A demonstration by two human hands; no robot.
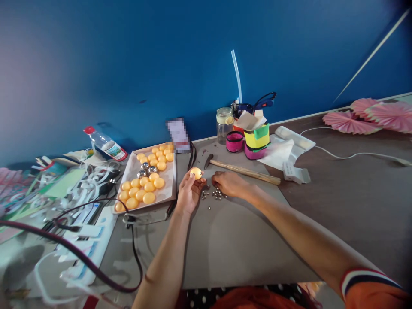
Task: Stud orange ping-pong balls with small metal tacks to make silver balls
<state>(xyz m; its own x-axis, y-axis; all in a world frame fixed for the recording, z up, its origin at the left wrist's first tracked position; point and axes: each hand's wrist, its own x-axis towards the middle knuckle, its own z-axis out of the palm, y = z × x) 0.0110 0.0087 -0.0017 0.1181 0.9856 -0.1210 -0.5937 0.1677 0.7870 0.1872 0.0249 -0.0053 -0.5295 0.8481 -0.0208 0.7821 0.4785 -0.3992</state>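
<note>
My left hand [190, 193] is closed around a glossy pale-orange ball [195, 173], held up between thumb and fingers above the table. To its right, my right hand [230, 184] reaches down with curled fingers at the edge of a loose pile of small shiny metal pieces [219, 194]. Its fingertips are pressed together, and whatever they hold is hidden. Behind the hands lies a hammer [244, 168] with a wooden handle. A shallow white tray [170, 182] to the left carries several similar orange balls [149, 198] and a few silvery balls [152, 169].
A phone [178, 134] leans on the blue wall behind the tray. Farther right are a glass jar [224, 126], a pink fabric container [234, 142] and a yellow-and-green one [256, 138]. Cables and a power strip [96, 244] crowd the left. Pink paper fans [350, 122] lie far right.
</note>
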